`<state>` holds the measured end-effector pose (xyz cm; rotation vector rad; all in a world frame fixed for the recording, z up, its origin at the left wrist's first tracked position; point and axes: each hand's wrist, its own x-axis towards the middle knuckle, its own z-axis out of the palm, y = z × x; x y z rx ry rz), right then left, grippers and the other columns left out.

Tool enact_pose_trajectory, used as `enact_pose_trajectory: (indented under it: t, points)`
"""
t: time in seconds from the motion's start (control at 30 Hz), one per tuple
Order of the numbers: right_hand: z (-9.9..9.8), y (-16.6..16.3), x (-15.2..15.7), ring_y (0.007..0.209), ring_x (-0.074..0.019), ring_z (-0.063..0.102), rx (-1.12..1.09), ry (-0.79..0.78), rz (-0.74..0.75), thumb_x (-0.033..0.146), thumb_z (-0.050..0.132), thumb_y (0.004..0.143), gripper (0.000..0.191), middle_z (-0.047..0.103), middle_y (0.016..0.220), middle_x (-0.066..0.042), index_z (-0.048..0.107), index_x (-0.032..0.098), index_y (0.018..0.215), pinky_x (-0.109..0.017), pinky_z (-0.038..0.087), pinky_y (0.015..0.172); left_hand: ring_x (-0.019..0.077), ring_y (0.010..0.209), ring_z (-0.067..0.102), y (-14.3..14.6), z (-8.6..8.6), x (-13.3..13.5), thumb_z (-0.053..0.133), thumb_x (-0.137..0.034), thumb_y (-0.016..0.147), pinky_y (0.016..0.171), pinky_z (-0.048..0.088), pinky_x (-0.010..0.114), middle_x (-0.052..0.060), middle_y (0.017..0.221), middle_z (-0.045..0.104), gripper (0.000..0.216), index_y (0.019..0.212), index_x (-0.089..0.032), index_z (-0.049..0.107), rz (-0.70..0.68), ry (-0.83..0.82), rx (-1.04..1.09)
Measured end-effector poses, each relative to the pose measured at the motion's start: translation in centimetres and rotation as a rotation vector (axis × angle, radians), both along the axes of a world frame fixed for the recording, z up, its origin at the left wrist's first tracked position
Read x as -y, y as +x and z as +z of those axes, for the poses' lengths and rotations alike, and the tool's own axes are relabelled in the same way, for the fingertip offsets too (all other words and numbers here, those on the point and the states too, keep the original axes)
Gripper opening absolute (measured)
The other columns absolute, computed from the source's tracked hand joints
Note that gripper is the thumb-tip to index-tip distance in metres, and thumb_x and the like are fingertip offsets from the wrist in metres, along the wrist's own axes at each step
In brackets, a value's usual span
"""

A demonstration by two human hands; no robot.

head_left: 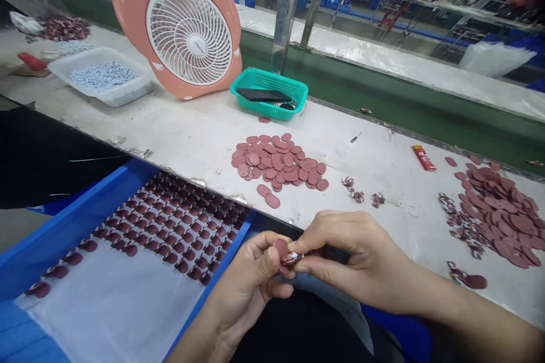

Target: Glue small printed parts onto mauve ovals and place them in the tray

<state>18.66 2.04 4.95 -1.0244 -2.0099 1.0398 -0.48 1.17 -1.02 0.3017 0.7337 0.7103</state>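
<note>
My left hand [251,278] pinches a reddish-brown oval disc [280,247] between thumb and fingers, with the edge of another reddish-brown piece showing below it. My right hand [349,249] has its thumb and forefinger closed on a small brown-and-white figure piece [292,258], which touches the disc. Fingers partly hide where the two parts meet. Beyond my hands lies a heap of similar discs [276,161], some with small holes. Several loose figure pieces [357,197] rest right of that heap.
A blue crate [140,178] at lower left holds rows of brown assembled pieces on white sheeting. On the bench are a pink fan [232,28], a green basket [268,113], a white tub [114,99], a lighter [423,157] and a second disc pile [502,210].
</note>
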Motion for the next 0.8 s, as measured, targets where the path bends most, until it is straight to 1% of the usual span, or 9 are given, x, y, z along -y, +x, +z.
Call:
enact_pose_trajectory:
  t: [0.1, 0.17, 0.23, 0.3, 0.4, 0.47, 0.63, 0.8]
  points:
    - [0.3, 0.0, 0.0, 0.073, -0.0114, 0.067, 0.016, 0.011, 0.029, 0.014, 0.076, 0.088, 0.020, 0.076, 0.087, -0.002, 0.073, 0.019, 0.106, -0.019, 0.053, 0.068, 0.0073, 0.056, 0.054, -0.2, 0.0, 0.1, 0.096, -0.050, 0.056, 0.045, 0.050, 0.013, -0.003, 0.064, 0.058, 0.044, 0.073, -0.016, 0.073, -0.010, 0.002, 0.014]
    - [0.5, 0.2, 0.0, 0.073, -0.0115, 0.065, 0.028, 0.041, 0.033, 0.019, 0.081, 0.085, 0.031, 0.076, 0.091, -0.002, 0.071, 0.020, 0.114, -0.020, 0.053, 0.068, 0.0075, 0.055, 0.054, -0.4, -0.1, 0.1, 0.096, -0.049, 0.056, 0.044, 0.050, 0.013, -0.004, 0.062, 0.056, 0.043, 0.075, -0.017, 0.073, -0.003, 0.008, 0.026]
    - [0.5, 0.5, -0.1, 0.073, -0.0116, 0.064, 0.023, 0.069, 0.020, 0.023, 0.082, 0.085, 0.037, 0.074, 0.094, -0.003, 0.069, 0.020, 0.119, -0.020, 0.053, 0.067, 0.0081, 0.055, 0.055, -0.6, -0.1, 0.2, 0.095, -0.047, 0.058, 0.044, 0.050, 0.014, -0.004, 0.062, 0.057, 0.041, 0.074, -0.018, 0.073, 0.002, 0.022, 0.019]
    - [0.4, 0.7, 0.0, 0.074, -0.0120, 0.064, 0.009, 0.100, 0.030, 0.025, 0.079, 0.089, 0.034, 0.073, 0.094, -0.004, 0.068, 0.021, 0.122, -0.020, 0.054, 0.066, 0.0093, 0.057, 0.058, -0.8, 0.0, 0.3, 0.096, -0.045, 0.058, 0.046, 0.052, 0.015, -0.002, 0.063, 0.061, 0.039, 0.073, -0.018, 0.073, 0.007, 0.035, 0.005]
    - [0.2, 0.9, 0.1, 0.081, -0.0131, 0.067, 0.006, 0.174, 0.103, 0.020, 0.069, 0.097, 0.025, 0.075, 0.093, -0.006, 0.069, 0.019, 0.122, -0.021, 0.055, 0.074, 0.0105, 0.058, 0.062, -1.0, 0.6, 0.5, 0.097, -0.043, 0.055, 0.049, 0.053, 0.016, -0.002, 0.064, 0.067, 0.039, 0.077, -0.020, 0.075, 0.020, 0.039, -0.009]
    - [0.2, 0.9, 0.2, 0.083, -0.0136, 0.069, 0.014, 0.214, 0.132, 0.016, 0.064, 0.099, 0.021, 0.076, 0.094, -0.008, 0.070, 0.017, 0.119, -0.022, 0.057, 0.077, 0.0107, 0.058, 0.064, -0.9, 1.0, 0.5, 0.098, -0.041, 0.052, 0.052, 0.053, 0.017, -0.002, 0.063, 0.069, 0.040, 0.080, -0.022, 0.076, 0.033, 0.042, 0.002]
    - [0.0, 0.8, 0.3, 0.081, -0.0143, 0.069, 0.001, 0.214, 0.127, 0.014, 0.065, 0.098, 0.018, 0.076, 0.094, -0.009, 0.073, 0.016, 0.114, -0.022, 0.058, 0.074, 0.0098, 0.052, 0.064, -0.5, 0.8, 0.4, 0.098, -0.043, 0.051, 0.051, 0.049, 0.016, -0.001, 0.059, 0.071, 0.040, 0.077, -0.021, 0.077, 0.023, 0.097, 0.063]
    - [-0.3, 0.8, 0.0, 0.079, -0.0145, 0.068, -0.023, 0.213, 0.102, 0.013, 0.066, 0.097, 0.022, 0.075, 0.091, -0.008, 0.073, 0.016, 0.118, -0.022, 0.058, 0.071, 0.0082, 0.054, 0.063, -0.3, 0.3, 0.2, 0.098, -0.042, 0.054, 0.053, 0.047, 0.015, -0.002, 0.060, 0.070, 0.039, 0.078, -0.021, 0.078, 0.032, 0.078, 0.052]
